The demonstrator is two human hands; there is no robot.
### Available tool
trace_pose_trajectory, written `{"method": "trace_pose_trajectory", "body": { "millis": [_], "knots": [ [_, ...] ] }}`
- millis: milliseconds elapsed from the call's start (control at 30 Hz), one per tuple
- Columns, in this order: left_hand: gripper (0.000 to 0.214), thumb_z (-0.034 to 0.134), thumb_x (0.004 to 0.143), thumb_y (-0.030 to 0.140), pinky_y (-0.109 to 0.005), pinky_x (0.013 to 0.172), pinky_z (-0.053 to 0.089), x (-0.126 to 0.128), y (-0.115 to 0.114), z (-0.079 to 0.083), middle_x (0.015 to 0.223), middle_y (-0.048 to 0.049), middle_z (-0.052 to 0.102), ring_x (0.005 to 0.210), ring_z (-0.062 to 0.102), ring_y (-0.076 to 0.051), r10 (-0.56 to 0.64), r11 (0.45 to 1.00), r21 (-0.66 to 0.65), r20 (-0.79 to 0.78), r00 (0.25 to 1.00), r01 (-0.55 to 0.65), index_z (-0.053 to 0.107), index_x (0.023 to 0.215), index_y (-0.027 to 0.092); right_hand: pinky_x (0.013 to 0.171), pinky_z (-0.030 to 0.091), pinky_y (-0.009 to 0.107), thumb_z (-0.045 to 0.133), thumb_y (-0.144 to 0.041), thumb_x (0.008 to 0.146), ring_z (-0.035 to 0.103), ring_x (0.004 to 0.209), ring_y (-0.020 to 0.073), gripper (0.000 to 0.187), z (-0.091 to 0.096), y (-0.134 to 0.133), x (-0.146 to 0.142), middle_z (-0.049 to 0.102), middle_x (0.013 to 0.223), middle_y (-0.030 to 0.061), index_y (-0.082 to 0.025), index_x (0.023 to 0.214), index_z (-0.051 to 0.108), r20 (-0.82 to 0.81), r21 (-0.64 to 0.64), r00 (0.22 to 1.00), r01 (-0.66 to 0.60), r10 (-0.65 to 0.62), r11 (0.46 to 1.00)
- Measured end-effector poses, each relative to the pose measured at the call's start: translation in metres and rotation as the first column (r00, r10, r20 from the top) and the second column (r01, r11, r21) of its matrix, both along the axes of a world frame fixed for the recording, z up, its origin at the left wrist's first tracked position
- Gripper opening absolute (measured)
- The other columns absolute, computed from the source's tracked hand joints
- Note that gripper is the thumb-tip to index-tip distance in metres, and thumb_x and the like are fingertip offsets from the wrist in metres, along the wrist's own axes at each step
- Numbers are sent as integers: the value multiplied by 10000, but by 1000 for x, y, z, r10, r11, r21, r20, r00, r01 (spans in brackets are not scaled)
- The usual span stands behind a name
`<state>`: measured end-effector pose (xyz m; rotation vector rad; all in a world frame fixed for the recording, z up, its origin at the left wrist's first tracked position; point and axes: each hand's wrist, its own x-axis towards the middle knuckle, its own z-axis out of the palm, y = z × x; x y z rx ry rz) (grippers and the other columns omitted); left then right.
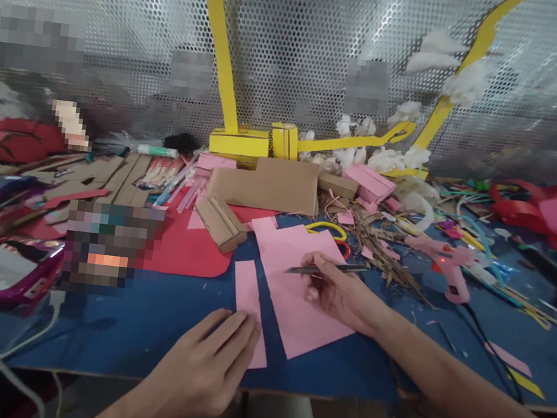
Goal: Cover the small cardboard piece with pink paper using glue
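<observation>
My left hand (210,365) lies flat with its fingers stretched out, pressing on the near end of a narrow pink paper strip (248,291) on the blue table top (144,328). My right hand (337,291) is closed round a slim dark craft knife (324,268), its blade pointing left over a larger pink paper sheet (294,285). The strip lies just left of the sheet, with a thin blue gap between them.
A red sheet (188,249) and folded cardboard pieces (266,184) lie behind the pink paper. Yellow scissors (329,229), dry twigs (384,251) and a pink glue gun (453,269) are to the right. Yellow card shapes (240,141) and cotton tufts (395,158) stand against the perforated metal wall.
</observation>
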<state>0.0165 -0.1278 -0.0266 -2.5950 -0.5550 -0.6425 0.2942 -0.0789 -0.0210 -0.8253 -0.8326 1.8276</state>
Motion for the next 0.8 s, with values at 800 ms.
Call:
{"method": "trace_pose_trajectory", "body": {
  "millis": [800],
  "knots": [
    [276,623,914,423,-231,469,463,0,136,47,586,0,649,489,605,-137,511,480,-824,541,668,300,632,802,171,760,513,314,609,-433,955,651,900,197,262,42,53,-61,702,1040,56,-235,1121,653,667,579,685,-230,-292,782]
  ]
}}
